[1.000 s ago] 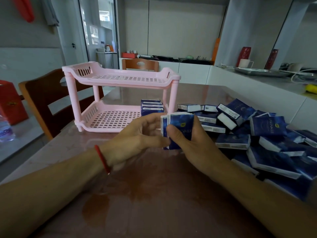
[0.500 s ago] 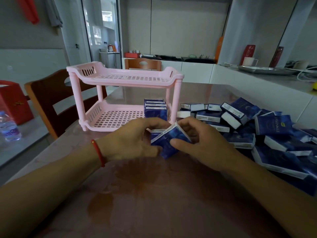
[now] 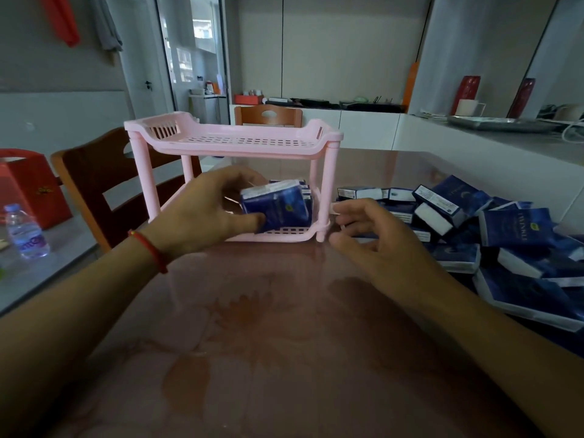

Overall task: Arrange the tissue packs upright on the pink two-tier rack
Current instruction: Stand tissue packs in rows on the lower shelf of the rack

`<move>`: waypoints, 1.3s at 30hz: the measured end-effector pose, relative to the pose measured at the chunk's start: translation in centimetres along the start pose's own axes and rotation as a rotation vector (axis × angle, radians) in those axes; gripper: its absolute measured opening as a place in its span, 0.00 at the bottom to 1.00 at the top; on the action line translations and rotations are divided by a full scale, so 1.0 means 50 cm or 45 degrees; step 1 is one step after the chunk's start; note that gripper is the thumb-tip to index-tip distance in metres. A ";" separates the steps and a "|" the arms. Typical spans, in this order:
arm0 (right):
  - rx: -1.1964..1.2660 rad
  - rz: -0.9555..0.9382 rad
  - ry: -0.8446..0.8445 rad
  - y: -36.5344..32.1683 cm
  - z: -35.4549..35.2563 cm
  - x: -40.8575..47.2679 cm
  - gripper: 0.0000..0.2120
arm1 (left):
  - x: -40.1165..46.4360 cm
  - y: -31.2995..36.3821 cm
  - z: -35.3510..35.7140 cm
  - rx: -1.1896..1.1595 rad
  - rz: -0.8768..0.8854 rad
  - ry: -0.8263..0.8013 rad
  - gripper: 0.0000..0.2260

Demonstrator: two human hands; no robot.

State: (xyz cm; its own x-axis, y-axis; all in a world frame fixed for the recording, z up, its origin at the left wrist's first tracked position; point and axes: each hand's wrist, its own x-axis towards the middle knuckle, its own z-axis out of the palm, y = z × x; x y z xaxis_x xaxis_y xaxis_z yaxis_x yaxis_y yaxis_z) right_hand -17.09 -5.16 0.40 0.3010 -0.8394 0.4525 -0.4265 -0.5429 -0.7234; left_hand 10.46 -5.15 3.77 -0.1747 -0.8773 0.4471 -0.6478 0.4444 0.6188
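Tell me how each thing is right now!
Left hand: holding blue tissue packs.
Held tissue packs: tilted, at the rack's bottom shelf.
Right hand: empty, fingers loosely curled.
Pink rack: standing, top shelf bare.
Pile of tissue packs: jumbled on the table.
Water bottle: upright, capped.

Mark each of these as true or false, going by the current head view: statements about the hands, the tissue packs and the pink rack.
1. The left hand holds blue tissue packs at the lower tier of the pink rack. True.
2. The top tier is full of packs. False: no packs show on it.
3. The right hand grips a pack. False: it holds nothing, fingers loosely curled near the rack's front right leg.
4. A pile of loose packs lies on the table to the right of the rack. True.
5. A water bottle stands on the rack. False: it stands off to the left, away from the rack.
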 end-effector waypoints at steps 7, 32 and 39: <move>-0.114 -0.059 0.062 0.009 0.008 0.002 0.14 | 0.032 -0.030 0.037 0.207 -0.063 -0.032 0.20; -0.296 -0.104 0.014 0.014 0.011 0.000 0.13 | 0.051 -0.009 0.112 0.376 -0.292 0.119 0.33; -0.319 -0.110 0.019 0.015 0.008 0.002 0.12 | 0.029 -0.004 0.109 0.276 -0.349 0.192 0.29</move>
State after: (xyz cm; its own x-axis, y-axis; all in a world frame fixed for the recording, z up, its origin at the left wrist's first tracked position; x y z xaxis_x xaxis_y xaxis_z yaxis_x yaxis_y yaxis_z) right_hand -17.03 -5.67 -0.31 0.3336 -0.7888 0.5163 -0.5981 -0.6004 -0.5308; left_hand 6.32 -7.51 0.78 0.1273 -0.9147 0.3837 -0.7999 0.1340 0.5849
